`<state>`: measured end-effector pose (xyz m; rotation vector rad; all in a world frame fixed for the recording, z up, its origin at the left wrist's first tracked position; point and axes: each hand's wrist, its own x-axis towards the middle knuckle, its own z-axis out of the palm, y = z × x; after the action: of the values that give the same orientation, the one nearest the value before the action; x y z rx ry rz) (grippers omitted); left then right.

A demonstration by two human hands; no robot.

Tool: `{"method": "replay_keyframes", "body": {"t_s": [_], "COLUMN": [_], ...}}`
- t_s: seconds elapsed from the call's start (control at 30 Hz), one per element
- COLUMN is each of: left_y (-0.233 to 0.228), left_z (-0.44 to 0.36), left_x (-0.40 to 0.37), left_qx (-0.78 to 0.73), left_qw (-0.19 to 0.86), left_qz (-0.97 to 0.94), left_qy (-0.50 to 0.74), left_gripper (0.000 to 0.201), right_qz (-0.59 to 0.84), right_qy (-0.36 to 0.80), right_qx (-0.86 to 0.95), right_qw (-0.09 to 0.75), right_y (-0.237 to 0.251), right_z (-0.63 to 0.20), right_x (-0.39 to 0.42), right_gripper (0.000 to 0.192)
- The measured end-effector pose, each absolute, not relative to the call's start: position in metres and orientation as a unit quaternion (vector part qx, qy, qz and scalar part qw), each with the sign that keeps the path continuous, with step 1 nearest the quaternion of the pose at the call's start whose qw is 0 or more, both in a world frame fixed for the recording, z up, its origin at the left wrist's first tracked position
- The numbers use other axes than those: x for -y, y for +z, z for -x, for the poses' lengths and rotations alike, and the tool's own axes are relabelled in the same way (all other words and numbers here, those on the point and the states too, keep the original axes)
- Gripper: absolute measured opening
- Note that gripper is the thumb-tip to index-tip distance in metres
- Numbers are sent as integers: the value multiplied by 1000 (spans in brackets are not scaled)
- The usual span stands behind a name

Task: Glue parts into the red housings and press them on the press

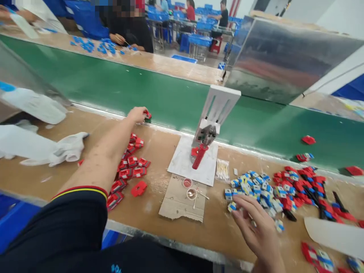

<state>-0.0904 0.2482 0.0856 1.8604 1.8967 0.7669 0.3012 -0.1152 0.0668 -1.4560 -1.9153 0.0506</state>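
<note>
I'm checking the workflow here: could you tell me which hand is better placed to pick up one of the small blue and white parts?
Probably the right hand: its fingertips rest at the blue and white parts, while the left hand is stretched to the green belt.

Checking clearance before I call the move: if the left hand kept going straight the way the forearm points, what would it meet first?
The left hand, closed on a red part, already sits at the bench edge. Straight on lies the green conveyor belt, bare along that line as far as the picture shows; depth is hard to judge.
</note>
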Motion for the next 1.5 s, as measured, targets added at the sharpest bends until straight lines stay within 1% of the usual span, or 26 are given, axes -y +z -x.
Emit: {"method": "replay_keyframes", "body": {"t_s": [0.07, 0.17, 0.2, 0.3, 0.33, 0.43, 0.47, 0.5, 0.6, 0.67, 0.73, 0.8, 0.87, 1.03, 1.1, 1.23, 1.3, 1.4, 1.5], "left_y": [83, 91, 96, 113, 117, 114, 107, 97, 58, 33, 15, 4, 0, -2, -1, 1, 1, 0, -1], "left_z": [91, 94, 95, 91, 86, 64, 54, 44, 18, 8, 5, 5, 6, 7, 7, 5, 3, -1, -3], "left_x": [-252, -237, -224, -162, -136, -57, -36, -18, 7, 7, 5, 5, 8, 13, 13, 15, 17, 21, 23], "left_qx": [-686, -666, -647, -575, -541, -386, -354, -331, -312, -317, -325, -332, -338, -337, -348, -342, -328, -323, -318], "left_qw": [207, 212, 210, 211, 225, 313, 340, 368, 444, 478, 501, 515, 519, 481, 458, 406, 401, 411, 411], "left_qz": [-649, -661, -676, -722, -729, -721, -712, -704, -653, -609, -580, -565, -560, -591, -606, -644, -658, -667, -668], "left_qy": [256, 272, 284, 324, 353, 482, 502, 509, 529, 547, 555, 552, 550, 553, 549, 550, 546, 531, 532], "left_gripper": [34, 27, 29, 49, 49, 32, 25, 22, 21, 24, 32, 41, 45, 38, 35, 29, 29, 28, 28], "right_qz": [519, 491, 488, 516, 532, 552, 549, 544, 523, 495, 461, 437, 431, 454, 465, 454, 429, 396, 395], "right_qy": [81, 136, 148, 159, 159, 182, 192, 196, 170, 151, 160, 181, 192, 205, 231, 248, 256, 310, 348], "right_qx": [793, 831, 836, 828, 821, 806, 806, 808, 825, 843, 857, 858, 850, 826, 795, 678, 632, 593, 575], "right_qw": [308, 224, 203, 150, 136, 113, 113, 116, 132, 146, 168, 202, 234, 264, 315, 523, 592, 628, 626], "right_y": [70, 67, 64, 55, 51, 44, 43, 43, 44, 43, 40, 36, 31, 30, 35, 45, 47, 47, 45], "right_z": [-291, -280, -277, -269, -266, -258, -255, -252, -241, -234, -230, -229, -229, -233, -234, -232, -227, -216, -206], "right_x": [103, 83, 77, 62, 58, 50, 48, 47, 49, 51, 53, 54, 53, 51, 52, 55, 56, 57, 58], "right_gripper": [19, 25, 27, 32, 30, 18, 17, 18, 19, 19, 18, 16, 16, 15, 12, 8, 7, 4, 14]}}
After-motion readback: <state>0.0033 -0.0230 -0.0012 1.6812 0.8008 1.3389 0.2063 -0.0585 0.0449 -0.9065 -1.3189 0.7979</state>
